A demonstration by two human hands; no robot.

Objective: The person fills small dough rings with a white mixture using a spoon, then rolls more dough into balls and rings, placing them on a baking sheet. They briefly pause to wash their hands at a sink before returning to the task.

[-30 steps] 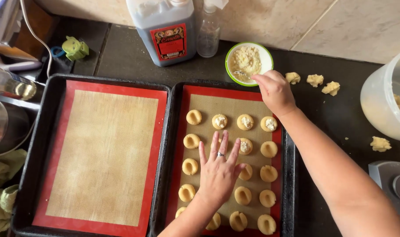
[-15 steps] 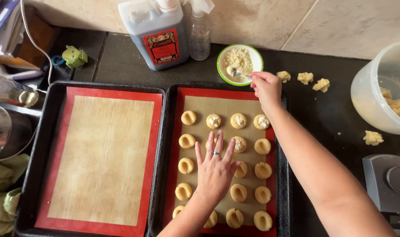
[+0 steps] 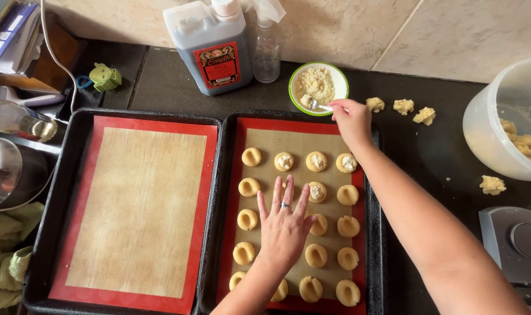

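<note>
Moved: right hand (image 3: 350, 119) has come off the bowl rim toward the tray's top edge, spoon now drawn out over the bowl's right side; left hand unchanged.
Right hand: fingers closed on small metal spoon (image 3: 319, 105), spoon tip inside green-rimmed bowl (image 3: 338, 79) of pale crumbly filling.
Left hand (image 3: 284, 228): flat, fingers spread wide, holding nothing, resting on right tray over the dough rounds; ring on one finger.
Right tray (image 3: 233, 204): black, red-edged mat, just below the bowl. About 20 dough rounds (image 3: 251, 156) in 4 columns, a few hidden under the hand. 4 clearly filled with white: three in top row, one in second row.
Left tray (image 3: 67, 192): black, same red-edged mat, no dough on it; touches right tray side by side.
Packages: 1 big jug (image 3: 210, 46) of dark liquid, white cap, red rectangular label with dark centre, at back wall left of bowl. 1 clear spray bottle (image 3: 267, 44) just right of jug.
Bench (image 3: 440, 116): dark. 3 dough lumps (image 3: 404, 107) right of bowl, 2 more lower right by the tub.
Tub (image 3: 498, 116): 1 translucent white, right edge, dough inside.
</note>
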